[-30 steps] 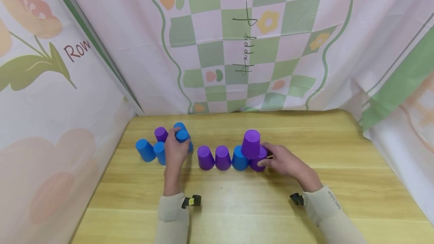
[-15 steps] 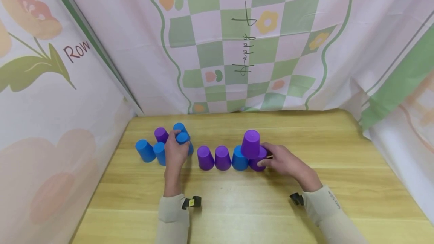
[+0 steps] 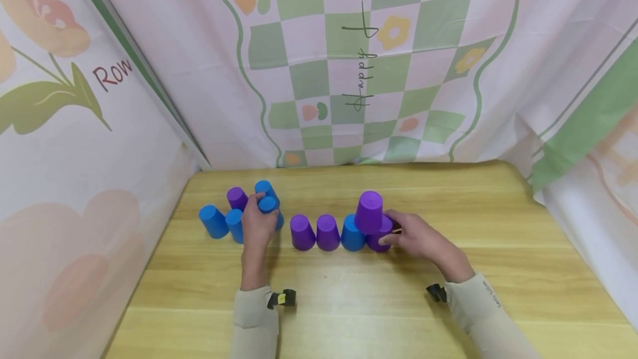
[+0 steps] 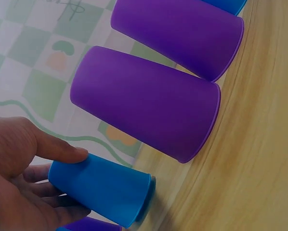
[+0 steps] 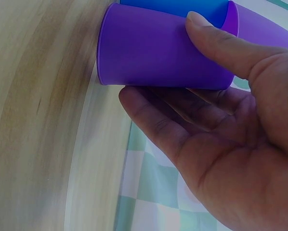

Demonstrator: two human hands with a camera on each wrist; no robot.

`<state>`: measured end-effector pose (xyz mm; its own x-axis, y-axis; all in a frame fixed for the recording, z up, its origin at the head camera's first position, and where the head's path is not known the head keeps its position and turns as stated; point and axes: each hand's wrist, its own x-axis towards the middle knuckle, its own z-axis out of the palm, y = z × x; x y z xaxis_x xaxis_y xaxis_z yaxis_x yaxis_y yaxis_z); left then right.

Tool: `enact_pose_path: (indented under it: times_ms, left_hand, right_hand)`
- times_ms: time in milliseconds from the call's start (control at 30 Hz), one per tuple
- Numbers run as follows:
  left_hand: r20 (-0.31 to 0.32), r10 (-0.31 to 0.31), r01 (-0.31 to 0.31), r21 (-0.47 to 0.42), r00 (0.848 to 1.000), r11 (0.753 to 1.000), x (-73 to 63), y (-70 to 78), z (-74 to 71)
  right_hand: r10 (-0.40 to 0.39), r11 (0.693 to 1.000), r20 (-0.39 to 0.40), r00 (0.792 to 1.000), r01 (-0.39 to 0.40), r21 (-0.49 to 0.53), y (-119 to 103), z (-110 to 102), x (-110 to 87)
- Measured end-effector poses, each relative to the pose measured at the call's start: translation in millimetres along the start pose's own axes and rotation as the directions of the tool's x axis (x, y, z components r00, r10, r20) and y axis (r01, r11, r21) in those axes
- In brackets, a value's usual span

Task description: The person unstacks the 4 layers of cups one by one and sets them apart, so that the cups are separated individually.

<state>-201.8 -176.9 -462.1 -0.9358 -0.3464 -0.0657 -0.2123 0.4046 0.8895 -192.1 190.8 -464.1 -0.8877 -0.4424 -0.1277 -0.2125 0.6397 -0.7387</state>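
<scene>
My left hand [image 3: 259,221] grips an upside-down blue cup [image 4: 103,187] by its sides, thumb on the near side and fingers behind, its rim close to the table. Around it stand another blue cup [image 3: 264,187], a purple cup [image 3: 236,198] and two more blue cups, one of them [image 3: 214,221] farthest left. At the right end of a row, my right hand [image 3: 416,234] holds a purple cup [image 5: 158,48] between thumb and fingers. Resting on top, over that cup and the blue cup [image 3: 353,235] beside it, is one more upside-down purple cup [image 3: 369,212].
The row's left part is two upside-down purple cups [image 3: 302,232], side by side. All stand on a wooden table [image 3: 339,303]. A patterned curtain [image 3: 344,71] hangs along the table's back edge, and a printed flower sheet [image 3: 75,181] covers the left side.
The blue cup in my left hand has shifted very slightly toward me. My right hand and the row of cups have stayed still.
</scene>
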Motion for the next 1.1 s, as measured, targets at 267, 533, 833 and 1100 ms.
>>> enact_pose_path:
  times_ms: [267,533,833,1100]
  left_hand:
    - [0.006,-0.007,0.007,0.014,1.000,1.000,0.7,-2.9,0.1]
    - [0.001,-0.013,0.013,0.015,1.000,1.000,0.0,-2.3,-0.7]
    - [0.008,-0.029,0.029,0.016,1.000,0.999,-1.1,1.0,-1.3]
    - [0.010,-0.029,0.029,0.009,1.000,1.000,-3.7,4.5,-3.7]
  right_hand:
    - [0.019,1.000,0.006,1.000,-0.019,0.003,-0.8,-0.1,-1.2]
    - [0.013,1.000,0.003,1.000,-0.013,0.001,-1.4,0.0,-1.8]
    - [0.017,1.000,0.005,1.000,-0.017,0.000,-1.0,-0.4,-1.5]
    - [0.013,1.000,0.001,1.000,-0.013,-0.003,-0.4,-0.2,-0.6]
